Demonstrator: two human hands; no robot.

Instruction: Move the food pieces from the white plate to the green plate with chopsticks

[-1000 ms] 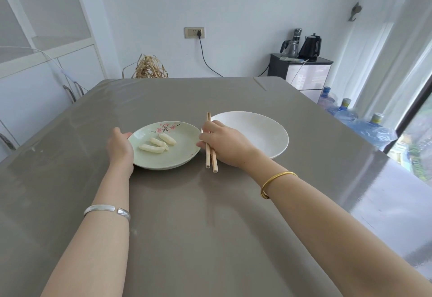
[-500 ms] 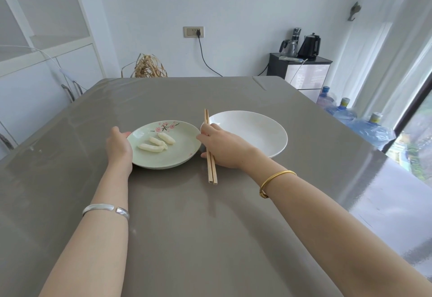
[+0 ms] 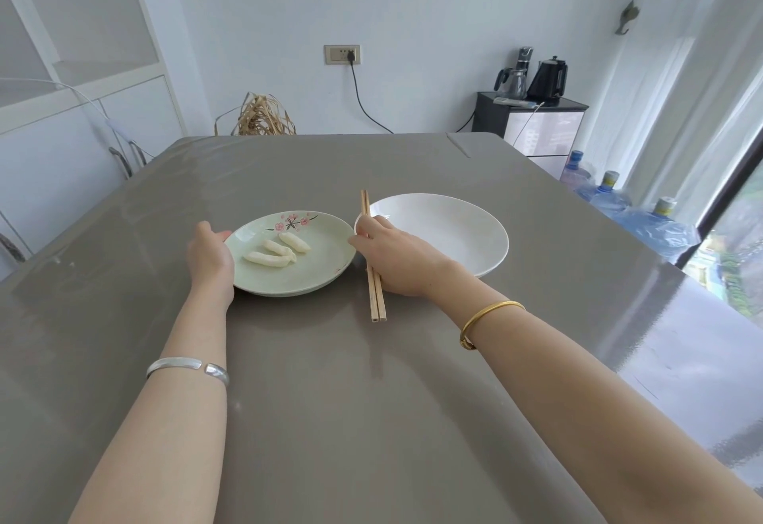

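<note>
Food pieces (image 3: 276, 252), three pale sticks, are seen lying on the green plate (image 3: 313, 276); the white plate (image 3: 454, 230) at 3 o'clock of it appears empty, so the transfer is judged complete. Head view: chopsticks (image 3: 373, 276) lie flat on the tabletop (image 3: 371, 399) between the plates, long axis running 12 to 6 o'clock. The right hand (image 3: 396, 259) rests over them, its grip loosely curled; whether they are clamped cannot be told. The left hand (image 3: 210, 255) is cupped against the green plate's rim at 9 o'clock, grip partly apart. Food lies at 9 o'clock of the right hand.
</note>
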